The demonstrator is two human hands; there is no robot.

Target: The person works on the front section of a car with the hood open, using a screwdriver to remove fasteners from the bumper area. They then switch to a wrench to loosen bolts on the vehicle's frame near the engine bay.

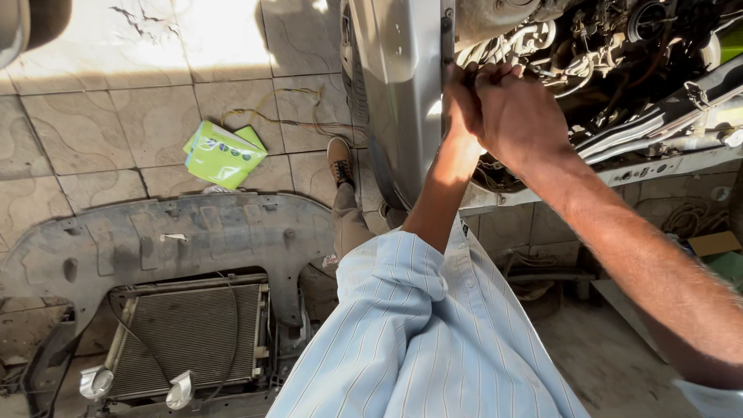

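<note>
Both of my hands are raised to the edge of an open engine bay (619, 70), beside a silver car body panel (398, 85). My right hand (515, 108) shows its back, and its fingers curl in among hoses and wires (534, 39). My left hand (462, 97) lies just left of it against the panel's edge, partly covered by the right hand. What either hand grips is hidden. My left arm wears a light blue striped sleeve (402, 310).
On the tiled floor lie a removed black plastic cover (155, 240), a radiator core (190, 333) with two horns (97, 381), a green box (223, 155) and a loose yellow wire (294, 108). My brown shoe (339, 161) stands by the panel. A cardboard box (716, 244) sits at right.
</note>
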